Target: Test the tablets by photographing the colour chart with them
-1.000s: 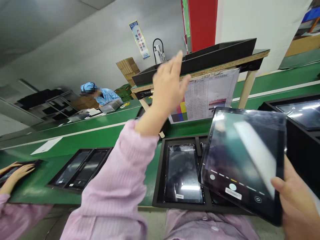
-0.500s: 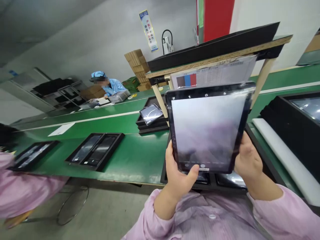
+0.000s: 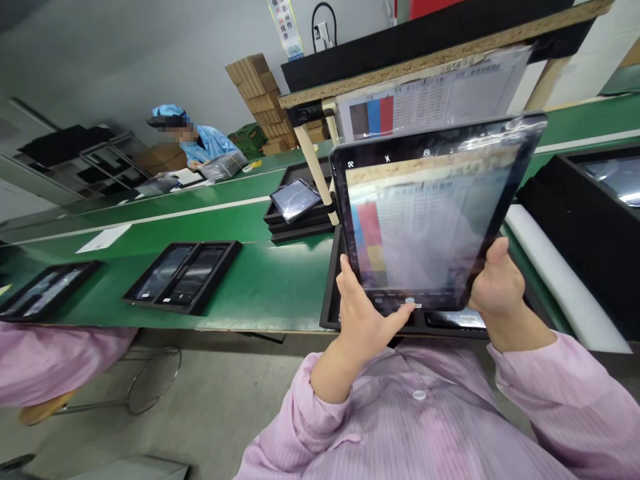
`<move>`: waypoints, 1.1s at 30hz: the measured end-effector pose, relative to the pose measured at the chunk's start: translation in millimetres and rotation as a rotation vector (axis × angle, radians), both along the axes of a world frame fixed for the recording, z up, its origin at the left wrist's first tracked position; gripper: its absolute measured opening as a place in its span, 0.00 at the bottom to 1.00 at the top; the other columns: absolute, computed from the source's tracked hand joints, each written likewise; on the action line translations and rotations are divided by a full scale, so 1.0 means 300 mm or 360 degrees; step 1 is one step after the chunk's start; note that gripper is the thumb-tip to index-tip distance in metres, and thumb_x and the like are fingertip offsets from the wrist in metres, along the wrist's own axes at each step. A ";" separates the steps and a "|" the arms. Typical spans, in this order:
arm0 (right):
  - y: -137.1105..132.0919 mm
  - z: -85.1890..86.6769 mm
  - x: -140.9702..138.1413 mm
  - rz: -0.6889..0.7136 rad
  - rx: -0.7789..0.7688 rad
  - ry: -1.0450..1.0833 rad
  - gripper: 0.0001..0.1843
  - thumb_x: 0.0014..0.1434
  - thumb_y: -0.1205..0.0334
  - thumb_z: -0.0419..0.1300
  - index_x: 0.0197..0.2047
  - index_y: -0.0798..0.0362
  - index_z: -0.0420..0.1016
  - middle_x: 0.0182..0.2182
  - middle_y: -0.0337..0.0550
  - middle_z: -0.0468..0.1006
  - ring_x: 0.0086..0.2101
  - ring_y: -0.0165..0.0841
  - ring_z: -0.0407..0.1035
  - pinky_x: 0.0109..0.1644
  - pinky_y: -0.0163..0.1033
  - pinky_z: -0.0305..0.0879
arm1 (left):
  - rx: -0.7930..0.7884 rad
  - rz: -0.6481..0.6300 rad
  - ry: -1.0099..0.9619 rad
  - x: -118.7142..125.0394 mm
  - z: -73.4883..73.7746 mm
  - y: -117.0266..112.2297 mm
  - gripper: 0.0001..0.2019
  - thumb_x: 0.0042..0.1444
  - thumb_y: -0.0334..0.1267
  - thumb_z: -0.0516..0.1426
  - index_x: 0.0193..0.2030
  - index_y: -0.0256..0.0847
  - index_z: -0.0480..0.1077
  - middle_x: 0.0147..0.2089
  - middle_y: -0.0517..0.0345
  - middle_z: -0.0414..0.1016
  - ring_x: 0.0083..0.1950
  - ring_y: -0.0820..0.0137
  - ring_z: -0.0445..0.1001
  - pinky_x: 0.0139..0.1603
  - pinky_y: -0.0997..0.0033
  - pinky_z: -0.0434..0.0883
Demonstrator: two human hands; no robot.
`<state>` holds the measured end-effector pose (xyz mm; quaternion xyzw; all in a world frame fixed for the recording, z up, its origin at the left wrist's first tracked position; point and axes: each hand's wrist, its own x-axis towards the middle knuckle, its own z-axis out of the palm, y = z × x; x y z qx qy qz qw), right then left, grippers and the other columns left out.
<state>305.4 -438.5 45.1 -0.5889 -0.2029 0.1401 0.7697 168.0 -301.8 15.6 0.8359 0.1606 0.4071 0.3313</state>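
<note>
A tablet (image 3: 430, 233) with a black frame is held upright and slightly tilted in front of me, its screen lit with a camera picture of the chart behind it. My left hand (image 3: 365, 313) grips the lower left edge, the thumb lying over the bottom of the screen. Around the lower right edge my right hand (image 3: 497, 283) is closed, its fingers partly hidden behind the tablet. Beyond it, a printed chart (image 3: 373, 117) with coloured blocks hangs under a wooden shelf. Below the tablet, a black tray (image 3: 330, 293) holds more dark-screened devices, mostly covered.
Two-section trays (image 3: 193, 303) with devices lie to the left on the green bench (image 3: 280, 287). A device (image 3: 295, 200) rests on stacked trays by the shelf leg. White foam (image 3: 565, 280) and black trays (image 3: 565, 193) stand right. A co-worker (image 3: 210, 143) sits across; another's pink sleeve (image 3: 60, 360) shows left.
The tablet's screen has gone from a blurred pale picture to a clear view of the chart. My view has tipped downward, and the tablet is tilted more to the right.
</note>
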 end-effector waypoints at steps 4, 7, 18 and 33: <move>0.006 0.006 -0.007 0.0027 0.0071 0.0019 0.28 0.66 0.33 0.53 0.53 0.45 0.76 0.55 0.44 0.77 0.63 0.42 0.65 0.62 0.48 0.71 | 0.0039 0.0036 -0.0012 0.003 0.000 -0.002 0.63 0.46 0.55 0.71 0.76 0.43 0.32 0.69 0.30 0.55 0.67 0.42 0.63 0.64 0.39 0.67; 0.029 0.011 -0.005 -0.0019 0.0253 -0.0021 0.31 0.57 0.27 0.59 0.46 0.45 0.78 0.51 0.45 0.79 0.62 0.45 0.66 0.63 0.51 0.70 | 0.0214 0.0104 -0.0041 0.006 -0.004 -0.001 0.64 0.47 0.59 0.69 0.77 0.43 0.31 0.69 0.30 0.55 0.66 0.42 0.64 0.62 0.38 0.67; 0.064 0.016 -0.001 -0.0018 0.0462 -0.0164 0.28 0.56 0.28 0.61 0.38 0.45 0.80 0.44 0.46 0.82 0.62 0.47 0.66 0.65 0.55 0.67 | 0.0487 0.0255 -0.0070 0.007 -0.006 0.001 0.68 0.44 0.67 0.67 0.77 0.42 0.28 0.68 0.30 0.57 0.63 0.43 0.67 0.57 0.40 0.71; 0.011 0.038 -0.020 0.0142 0.0250 -0.0565 0.32 0.68 0.35 0.51 0.66 0.45 0.69 0.66 0.41 0.66 0.69 0.41 0.52 0.74 0.50 0.53 | -0.1606 -0.0744 -0.0592 -0.009 0.005 0.119 0.18 0.58 0.56 0.64 0.52 0.56 0.76 0.47 0.60 0.82 0.43 0.70 0.80 0.46 0.71 0.78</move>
